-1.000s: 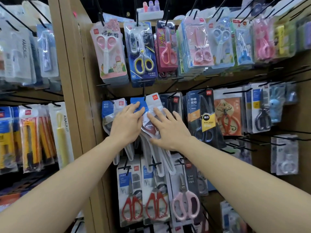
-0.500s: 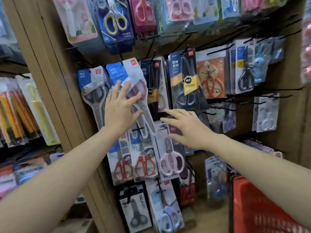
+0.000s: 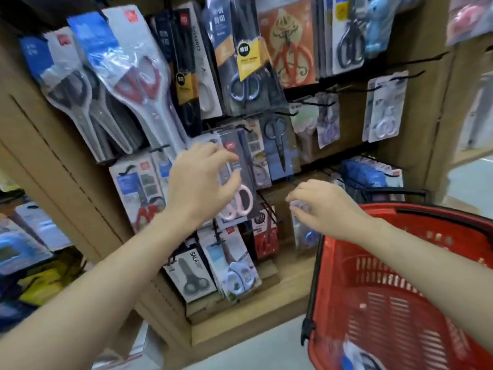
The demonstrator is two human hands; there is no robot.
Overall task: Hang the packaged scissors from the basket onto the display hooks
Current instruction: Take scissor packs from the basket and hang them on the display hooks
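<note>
Packaged scissors (image 3: 138, 76), red-handled in clear plastic under a blue header, hang just above the left hand (image 3: 202, 182), which is loosely curled and empty. The right hand (image 3: 325, 206), also relaxed and empty, hovers by the red basket (image 3: 360, 276), which holds a blurred blue-white pack (image 3: 357, 356).

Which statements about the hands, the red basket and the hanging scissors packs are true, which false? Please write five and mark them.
1. The red plastic basket is at the lower right. True.
2. The left hand grips a scissors pack. False: its fingers are loosely curled and hold nothing.
3. A pack of pink-handled scissors hangs behind the left hand. True.
4. The basket is empty. False: a blurred white and blue pack lies in it.
5. The clear plastic pack of red-handled scissors hangs at the lower right. False: at the upper left.
</note>
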